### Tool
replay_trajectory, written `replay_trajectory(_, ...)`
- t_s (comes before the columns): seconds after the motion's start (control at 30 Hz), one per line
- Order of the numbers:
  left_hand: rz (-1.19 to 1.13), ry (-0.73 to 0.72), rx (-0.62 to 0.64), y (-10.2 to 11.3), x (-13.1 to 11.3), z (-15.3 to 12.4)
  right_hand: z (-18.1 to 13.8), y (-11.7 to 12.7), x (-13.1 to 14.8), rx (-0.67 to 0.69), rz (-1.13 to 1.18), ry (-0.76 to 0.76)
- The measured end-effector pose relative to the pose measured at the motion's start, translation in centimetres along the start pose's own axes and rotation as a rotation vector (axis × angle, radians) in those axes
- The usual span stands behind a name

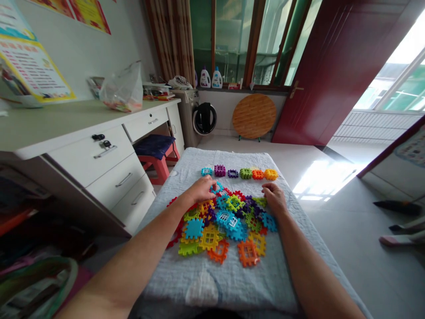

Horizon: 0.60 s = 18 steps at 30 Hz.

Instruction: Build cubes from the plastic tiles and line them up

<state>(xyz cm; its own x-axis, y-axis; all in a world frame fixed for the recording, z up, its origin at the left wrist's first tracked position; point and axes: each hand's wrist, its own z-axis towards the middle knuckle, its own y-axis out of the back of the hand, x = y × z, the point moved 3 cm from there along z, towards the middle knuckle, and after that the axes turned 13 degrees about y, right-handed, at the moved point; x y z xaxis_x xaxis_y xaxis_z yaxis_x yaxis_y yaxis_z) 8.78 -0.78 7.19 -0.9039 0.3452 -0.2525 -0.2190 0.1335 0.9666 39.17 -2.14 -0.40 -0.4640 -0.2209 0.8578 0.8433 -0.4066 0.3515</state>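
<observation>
A heap of toothed plastic building tiles lies in the middle of a cloth-covered table (206, 279). At its far left edge, my left hand (202, 189) is closed with thumb and forefinger on a blue tile (217, 188). My right hand (274, 197) rests at the heap's right side, beside a lime green tile (260, 201); its fingers are slightly bent and apart, with nothing visible in them. Nearer me lie a solid blue tile (194, 228), a yellow window tile (209, 237) and an orange tile (248, 253).
Beyond the heap stands a row of stacked tiles, including a purple stack (219, 170), a green stack (245, 173) and a yellow stack (271, 174). To the left are a white desk (96, 153) and a stool (154, 148). A washing machine (187, 110) stands behind.
</observation>
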Motion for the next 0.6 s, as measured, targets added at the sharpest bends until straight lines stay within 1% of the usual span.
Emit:
replay_trajectory(0.07, -0.065, 0.002, -0.022, 1.0, 0.6, -2.0, 0.0, 0.0, -0.1, -0.001, 0.000, 0.001)
replay_trajectory(0.13, -0.207, -0.022, -0.022, 1.6, 1.4, -4.4, 0.0, 0.0, -0.2, 0.001, 0.004, -0.003)
replay_trajectory(0.23, -0.305, -0.049, 0.051, 1.7, 2.3, -7.8, 0.0, 0.0, -0.1, 0.009, -0.005, -0.006)
replay_trajectory(0.3, -0.314, -0.068, 0.085, 1.4, 2.6, -9.4, -0.1, 0.1, 0.1, 0.012, -0.023, 0.000)
replay_trajectory(0.37, -0.294, -0.058, 0.084, 1.0, 2.8, -10.2, -0.1, 0.1, 0.2, 0.013, -0.038, 0.005)
replay_trajectory(0.47, -0.238, -0.042, 0.044, 0.5, 2.7, -10.3, -0.1, 0.2, 0.2, 0.011, -0.038, 0.004)
replay_trajectory(0.6, -0.213, -0.104, 0.044, 0.2, 2.2, -10.2, -0.1, 0.2, -0.1, 0.014, -0.021, 0.009)
